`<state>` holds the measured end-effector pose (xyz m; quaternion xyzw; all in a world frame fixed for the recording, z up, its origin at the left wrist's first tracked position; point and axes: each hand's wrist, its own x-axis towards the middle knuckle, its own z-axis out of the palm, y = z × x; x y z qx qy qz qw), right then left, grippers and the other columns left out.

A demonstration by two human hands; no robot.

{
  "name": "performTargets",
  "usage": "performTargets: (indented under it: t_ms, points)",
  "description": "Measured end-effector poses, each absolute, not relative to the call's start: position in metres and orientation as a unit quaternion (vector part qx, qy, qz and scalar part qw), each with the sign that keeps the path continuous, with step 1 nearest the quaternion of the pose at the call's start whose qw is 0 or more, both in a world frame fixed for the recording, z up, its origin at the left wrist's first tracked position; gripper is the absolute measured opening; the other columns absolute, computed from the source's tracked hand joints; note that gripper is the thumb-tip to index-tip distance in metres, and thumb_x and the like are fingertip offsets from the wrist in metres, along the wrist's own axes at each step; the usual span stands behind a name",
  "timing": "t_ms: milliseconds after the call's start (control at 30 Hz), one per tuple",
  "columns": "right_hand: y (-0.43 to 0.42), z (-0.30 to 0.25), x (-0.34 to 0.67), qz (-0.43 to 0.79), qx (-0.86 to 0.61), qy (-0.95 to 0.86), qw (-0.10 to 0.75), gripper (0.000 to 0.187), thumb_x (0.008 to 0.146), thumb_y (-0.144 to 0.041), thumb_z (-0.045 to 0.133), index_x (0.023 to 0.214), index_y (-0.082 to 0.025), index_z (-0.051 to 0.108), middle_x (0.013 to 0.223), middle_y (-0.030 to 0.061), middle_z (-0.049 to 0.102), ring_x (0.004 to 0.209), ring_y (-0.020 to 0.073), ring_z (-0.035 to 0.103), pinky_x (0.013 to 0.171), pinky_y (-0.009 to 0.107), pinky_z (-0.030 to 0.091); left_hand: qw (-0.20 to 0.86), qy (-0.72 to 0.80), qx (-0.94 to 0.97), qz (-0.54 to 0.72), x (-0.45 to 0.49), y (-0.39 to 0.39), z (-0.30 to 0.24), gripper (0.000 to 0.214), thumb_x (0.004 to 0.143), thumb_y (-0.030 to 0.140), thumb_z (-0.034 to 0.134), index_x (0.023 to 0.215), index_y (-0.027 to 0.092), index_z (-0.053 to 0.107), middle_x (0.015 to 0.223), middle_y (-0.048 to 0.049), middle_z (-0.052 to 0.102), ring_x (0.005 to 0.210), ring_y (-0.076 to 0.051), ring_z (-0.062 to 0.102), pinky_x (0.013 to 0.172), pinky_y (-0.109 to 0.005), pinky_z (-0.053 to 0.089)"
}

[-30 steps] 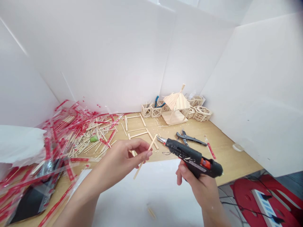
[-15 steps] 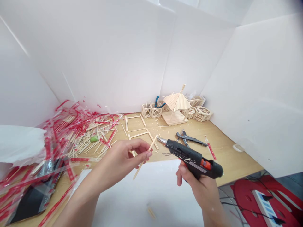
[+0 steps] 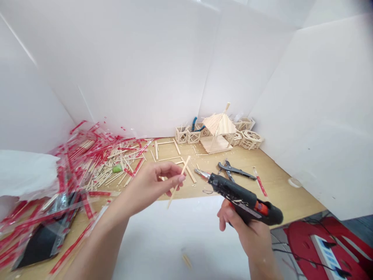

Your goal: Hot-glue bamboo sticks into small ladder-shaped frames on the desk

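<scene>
A thin wooden stick (image 3: 186,165) is pinched between the thumb and fingers of my left hand (image 3: 163,179), its top tilted to the right. My right hand (image 3: 243,229) grips a black hot glue gun (image 3: 237,194) by its handle. The gun's metal nozzle points left, a short way from the stick and apart from it. Below both hands lies a white board (image 3: 163,237), with a short piece of stick (image 3: 187,261) on it. Behind my left hand, several sticks form a square frame (image 3: 167,158) lying flat on the wooden table (image 3: 279,186).
Loose sticks and red-and-clear wrappers (image 3: 96,144) heap up at left. A roofed stick pavilion (image 3: 220,126) and small stick boxes stand at the back. Cutting pliers (image 3: 236,170) lie beyond the glue gun. At lower right, a red stool (image 3: 303,241) holds a power strip (image 3: 325,252).
The glue gun has drawn away to the right from the stick's tip. My left hand has lifted the stick slightly, and it stands a little steeper.
</scene>
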<state>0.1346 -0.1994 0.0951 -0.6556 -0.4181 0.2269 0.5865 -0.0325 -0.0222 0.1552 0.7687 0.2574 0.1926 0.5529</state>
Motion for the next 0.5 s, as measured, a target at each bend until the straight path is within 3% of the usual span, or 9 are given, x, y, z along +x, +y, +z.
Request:
performTargets:
  t_ms: [200, 333, 500]
  points:
    - [-0.202, 0.091, 0.133, 0.289, -0.651, -0.434, 0.552, 0.029, 0.083, -0.042, 0.057, 0.068, -0.018, 0.058, 0.055, 0.0013, 0.059, 0.052, 0.0153, 0.056, 0.056, 0.028, 0.047, 0.638, 0.263, 0.659, 0.298, -0.019, -0.001, 0.146, 0.027, 0.074, 0.039, 0.068, 0.087, 0.016, 0.063, 0.073, -0.0025, 0.065, 0.063, -0.012, 0.06, 0.049, -0.018, 0.05]
    - [-0.198, 0.093, 0.131, 0.332, -0.644, -0.474, 0.5, 0.024, 0.082, -0.041, 0.058, 0.076, -0.018, 0.058, 0.055, 0.0002, 0.058, 0.052, 0.0146, 0.057, 0.055, 0.026, 0.048, 0.649, 0.268, 0.628, 0.336, -0.018, 0.001, 0.144, 0.029, 0.071, 0.038, 0.07, 0.087, 0.015, 0.063, 0.074, -0.003, 0.066, 0.062, -0.011, 0.061, 0.047, -0.017, 0.049]
    - [-0.193, 0.098, 0.128, 0.348, -0.652, -0.489, 0.463, 0.025, 0.082, -0.042, 0.058, 0.073, -0.018, 0.057, 0.057, 0.0001, 0.058, 0.052, 0.0134, 0.057, 0.053, 0.023, 0.048, 0.643, 0.274, 0.634, 0.332, -0.021, 0.001, 0.146, 0.032, 0.07, 0.042, 0.07, 0.085, 0.015, 0.064, 0.075, -0.0043, 0.067, 0.061, -0.012, 0.062, 0.047, -0.018, 0.05]
